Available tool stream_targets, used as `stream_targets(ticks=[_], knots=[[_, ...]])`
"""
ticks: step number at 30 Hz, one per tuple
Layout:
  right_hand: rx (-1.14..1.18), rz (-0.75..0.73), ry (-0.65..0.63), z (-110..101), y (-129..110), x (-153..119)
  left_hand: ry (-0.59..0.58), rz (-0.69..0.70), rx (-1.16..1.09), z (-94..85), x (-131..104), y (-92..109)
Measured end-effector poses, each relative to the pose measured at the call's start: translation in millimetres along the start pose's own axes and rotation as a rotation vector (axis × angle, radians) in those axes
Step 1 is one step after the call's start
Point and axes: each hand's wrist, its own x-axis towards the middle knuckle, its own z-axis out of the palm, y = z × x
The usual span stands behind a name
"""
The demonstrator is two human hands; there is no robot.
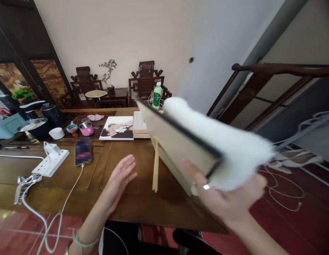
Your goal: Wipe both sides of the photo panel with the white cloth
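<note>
My right hand (230,198), with a ring on a finger, is closed on a black-edged panel (175,141) held tilted over the table's right side. Its thumb lies on the panel's pale face. A white fluffy bundle (215,138), blurred by motion, lies against the panel's other side, above the same hand. Under the panel, a thin wooden leg (155,170) slants down to the tabletop; how it joins is partly hidden. My left hand (120,180) hovers left of the leg, fingers stretched out, holding nothing.
Behind are a picture canvas (116,128), a pale box (140,131) and a green bottle (156,95). On the left lie a phone (83,151) on a cable, a power strip (51,163) and a pink cup (86,129). A dark wooden chair (260,81) stands right.
</note>
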Motion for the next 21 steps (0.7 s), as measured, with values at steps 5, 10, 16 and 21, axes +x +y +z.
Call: stream_targets(ticks=[5,10,16,21], knots=[[0.413,0.157,0.452,-1.6,7.5,32.5,0.054,-0.215,-0.176,7.1,3.3,-47.8],[0.691,0.551,0.471,12.8,26.7,18.2,-0.005,-0.27,-0.246,26.0,-2.1,-54.4],[0.777,0.939,0.236,16.0,49.9,-21.5,0.405,-0.151,-0.144,7.9,6.9,-53.8],[0.553,0.854,0.345,-12.7,73.8,-39.9,0.483,-0.22,0.008,-32.5,8.9,-25.2]])
